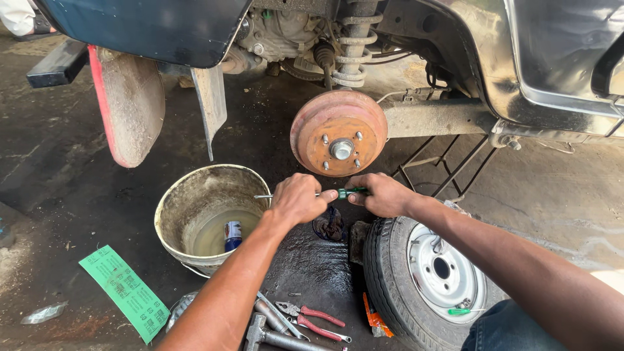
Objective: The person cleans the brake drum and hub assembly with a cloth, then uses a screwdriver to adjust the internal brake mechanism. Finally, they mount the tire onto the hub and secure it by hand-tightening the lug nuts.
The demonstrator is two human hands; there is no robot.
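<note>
Oil-stained concrete floor (52, 195) under raised vehicle; rusty brake drum (338, 132) exposed, wheel off.

Head view: left hand (298, 198) closed around metal shaft of screwdriver (305, 194); right hand (383, 194) closed on its green handle; tool held level just below drum, likely two-handed for steadiness. Dirty bucket (211, 214) with murky water just left of hands; removed tyre (426, 276) lying flat under right forearm, crowding that side; red-handled pliers (312, 322), hammer (273, 337), green sandpaper sheet (123, 292) lying nearer camera.

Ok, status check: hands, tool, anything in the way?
Left hand and right hand both gripping the green-handled screwdriver. Held level below the rusty brake drum. Dirty bucket close left.
</note>
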